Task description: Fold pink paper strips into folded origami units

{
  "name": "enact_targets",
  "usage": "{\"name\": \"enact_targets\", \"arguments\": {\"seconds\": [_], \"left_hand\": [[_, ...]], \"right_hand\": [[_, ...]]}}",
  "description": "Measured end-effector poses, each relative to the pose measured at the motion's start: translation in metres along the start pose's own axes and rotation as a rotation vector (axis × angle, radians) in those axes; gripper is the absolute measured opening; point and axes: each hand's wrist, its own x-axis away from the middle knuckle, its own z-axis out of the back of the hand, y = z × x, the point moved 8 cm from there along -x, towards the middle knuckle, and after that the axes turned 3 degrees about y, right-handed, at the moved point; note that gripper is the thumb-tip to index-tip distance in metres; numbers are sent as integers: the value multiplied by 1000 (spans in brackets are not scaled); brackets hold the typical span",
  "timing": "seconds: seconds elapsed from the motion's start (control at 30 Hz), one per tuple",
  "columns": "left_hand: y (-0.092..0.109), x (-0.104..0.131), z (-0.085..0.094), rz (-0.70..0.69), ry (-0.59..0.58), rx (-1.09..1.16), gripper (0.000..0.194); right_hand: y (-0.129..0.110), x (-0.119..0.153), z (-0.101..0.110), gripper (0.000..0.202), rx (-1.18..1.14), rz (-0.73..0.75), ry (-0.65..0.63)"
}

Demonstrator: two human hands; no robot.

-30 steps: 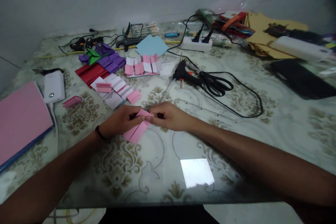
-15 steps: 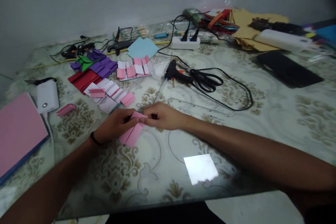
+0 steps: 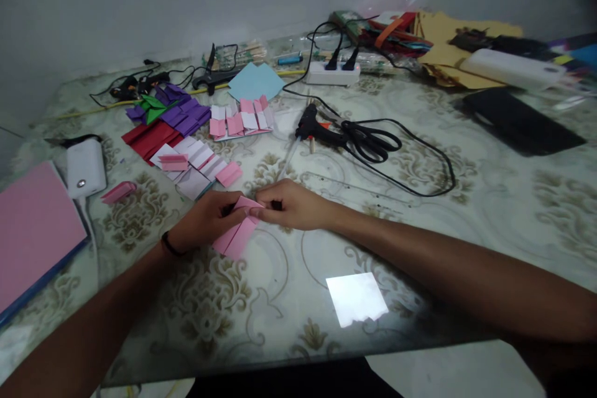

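A folded piece of pink paper (image 3: 236, 237) is pinched between both hands above the patterned table, a crease running along it. My left hand (image 3: 212, 219) grips its left edge, thumb on top. My right hand (image 3: 290, 204) closes on the upper right corner, with the two thumbs almost meeting. Fingers under the paper are hidden. Just beyond the hands lie folded pink and white papers (image 3: 198, 165). Another small folded pink piece (image 3: 119, 193) rests off to the left.
A glue gun (image 3: 321, 129) with coiled black cable lies ahead, near a white power strip (image 3: 333, 74). Red (image 3: 152, 140) and purple folded papers (image 3: 186, 115) sit at back left. A white power bank (image 3: 86, 168) and pink sheets (image 3: 37, 233) are left; a black phone-like slab (image 3: 522, 121) is right.
Both hands keep their grip on the pink paper with hardly any movement. The whole view has shifted slightly, so the things on the table appear a little further right.
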Motion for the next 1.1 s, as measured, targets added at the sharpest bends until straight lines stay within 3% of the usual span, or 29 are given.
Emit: {"name": "enact_targets", "arguments": {"seconds": [1.1], "left_hand": [[-1,0,0,-4,-2,18,38]], "right_hand": [[0,1,0,46,14,19,17]]}}
